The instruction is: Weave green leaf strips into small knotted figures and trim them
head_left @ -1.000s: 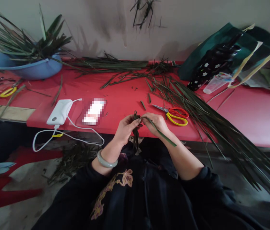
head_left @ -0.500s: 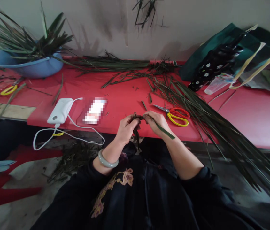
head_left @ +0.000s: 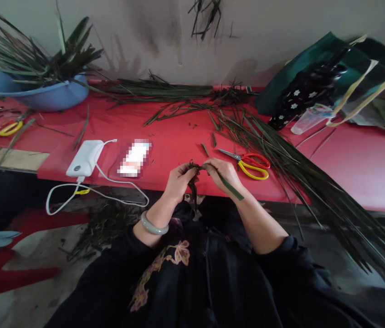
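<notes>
A small folded leaf piece (head_left: 193, 186) is held by the front edge of the red table (head_left: 175, 132), pinched tight in the left hand's (head_left: 177, 181) fingers. A green strip (head_left: 229, 186) is pinched by the right hand's (head_left: 224, 172) closed fingertips. Scissors (head_left: 239, 159) are seen beside that hand, and long leaves (head_left: 291, 157) are spread past them.

The left hand (head_left: 178, 181) pinches, thumb against fingers, just beside the pinching right hand (head_left: 223, 172); both forearms (head_left: 260, 221) slant inward from the near side.
</notes>
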{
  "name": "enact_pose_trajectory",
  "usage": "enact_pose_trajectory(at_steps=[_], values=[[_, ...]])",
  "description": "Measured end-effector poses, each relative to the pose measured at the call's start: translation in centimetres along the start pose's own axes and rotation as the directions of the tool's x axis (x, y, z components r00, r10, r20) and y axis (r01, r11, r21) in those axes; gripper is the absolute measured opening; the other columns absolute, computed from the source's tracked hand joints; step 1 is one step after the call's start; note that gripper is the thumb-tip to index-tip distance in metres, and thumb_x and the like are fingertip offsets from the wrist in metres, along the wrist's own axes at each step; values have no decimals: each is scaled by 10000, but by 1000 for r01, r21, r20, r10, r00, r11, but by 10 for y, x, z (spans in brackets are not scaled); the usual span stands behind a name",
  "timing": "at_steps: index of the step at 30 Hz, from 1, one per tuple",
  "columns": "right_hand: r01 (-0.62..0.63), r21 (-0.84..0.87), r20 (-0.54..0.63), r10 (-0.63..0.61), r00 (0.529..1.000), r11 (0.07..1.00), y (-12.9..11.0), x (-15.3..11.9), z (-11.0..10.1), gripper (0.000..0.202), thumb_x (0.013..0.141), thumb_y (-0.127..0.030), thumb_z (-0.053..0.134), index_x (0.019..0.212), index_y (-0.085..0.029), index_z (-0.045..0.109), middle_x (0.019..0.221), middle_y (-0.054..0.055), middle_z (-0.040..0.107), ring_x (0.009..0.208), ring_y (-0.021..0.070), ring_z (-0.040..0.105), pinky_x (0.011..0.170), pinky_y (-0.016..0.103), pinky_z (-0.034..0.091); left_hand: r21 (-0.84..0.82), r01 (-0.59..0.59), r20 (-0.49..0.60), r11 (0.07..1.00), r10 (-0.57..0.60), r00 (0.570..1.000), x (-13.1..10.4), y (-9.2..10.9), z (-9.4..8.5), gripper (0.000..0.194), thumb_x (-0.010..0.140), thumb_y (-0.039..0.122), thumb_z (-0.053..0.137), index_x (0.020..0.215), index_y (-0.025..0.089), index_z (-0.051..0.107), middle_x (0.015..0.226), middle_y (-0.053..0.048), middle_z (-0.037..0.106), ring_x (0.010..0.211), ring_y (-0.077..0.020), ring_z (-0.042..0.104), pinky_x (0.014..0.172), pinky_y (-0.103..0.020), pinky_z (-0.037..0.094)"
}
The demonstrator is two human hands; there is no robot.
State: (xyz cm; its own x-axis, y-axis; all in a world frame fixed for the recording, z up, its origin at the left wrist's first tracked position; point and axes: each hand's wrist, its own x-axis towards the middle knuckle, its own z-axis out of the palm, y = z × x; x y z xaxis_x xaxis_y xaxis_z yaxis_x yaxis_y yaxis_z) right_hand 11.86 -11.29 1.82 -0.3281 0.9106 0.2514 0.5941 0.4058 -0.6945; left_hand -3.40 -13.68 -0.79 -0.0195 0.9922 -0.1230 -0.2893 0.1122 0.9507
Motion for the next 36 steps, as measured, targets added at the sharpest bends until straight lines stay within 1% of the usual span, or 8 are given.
enact_pose_trajectory(at_steps=[7,10,15,19,24,29,33,36], values=[[-44,60,0,44,999,997,2,0,0,213,849,-288,476,793,-174,647,614,-4,601,551,109,536,551,221,383,-51,18,56,999,-15,998,3,-5,-3,261,663,335,709,821,132,664,665,-2,627,533,-76,566,536,-203,433],[-59,85,15,58,998,995,3,0,3,199,848,-291,485,820,-180,648,648,0,623,582,115,559,580,228,401,-47,18,43,999,-16,999,5,-5,-4,292,661,335,716,869,138,662,680,5,624,535,-74,568,544,-206,436],[-47,141,25,44,999,989,7,0,7,149,821,-280,542,858,-195,658,735,0,665,652,116,589,635,225,426,-42,-15,43,999,17,999,3,-1,0,242,649,320,723,779,130,648,659,9,601,537,-74,558,552,-210,456],[-39,92,50,35,998,995,4,-1,3,158,833,-243,517,816,-186,663,698,-3,659,615,106,572,626,220,413,-20,-30,51,999,31,998,0,0,3,219,660,309,715,773,134,647,668,11,608,552,-73,577,556,-196,459],[4,-16,30,-4,1000,1000,2,-3,4,179,851,-274,504,821,-205,666,771,12,684,686,124,595,645,228,407,-69,14,-13,998,-15,1000,3,-6,3,230,641,318,715,742,129,630,626,13,597,493,-69,554,511,-198,439],[-50,-28,30,51,998,998,7,-2,8,166,847,-285,517,828,-212,664,694,-3,667,633,121,587,615,225,399,-161,-22,-43,987,15,999,2,-10,5,249,621,310,733,774,139,637,643,14,607,515,-66,555,535,-200,463],[-45,-45,26,46,999,998,4,-3,9,167,846,-286,516,822,-209,663,720,7,673,651,129,595,611,229,397,-147,-5,-27,989,1,1000,2,-9,6,287,640,362,735,797,145,631,675,8,623,495,-66,555,517,-204,453],[-18,-44,25,20,999,999,1,-6,11,179,856,-292,501,829,-204,655,763,20,682,685,139,612,624,232,405,-115,-31,-53,993,25,998,2,-6,6,293,668,394,712,793,142,629,653,8,612,470,-61,535,484,-197,417]])
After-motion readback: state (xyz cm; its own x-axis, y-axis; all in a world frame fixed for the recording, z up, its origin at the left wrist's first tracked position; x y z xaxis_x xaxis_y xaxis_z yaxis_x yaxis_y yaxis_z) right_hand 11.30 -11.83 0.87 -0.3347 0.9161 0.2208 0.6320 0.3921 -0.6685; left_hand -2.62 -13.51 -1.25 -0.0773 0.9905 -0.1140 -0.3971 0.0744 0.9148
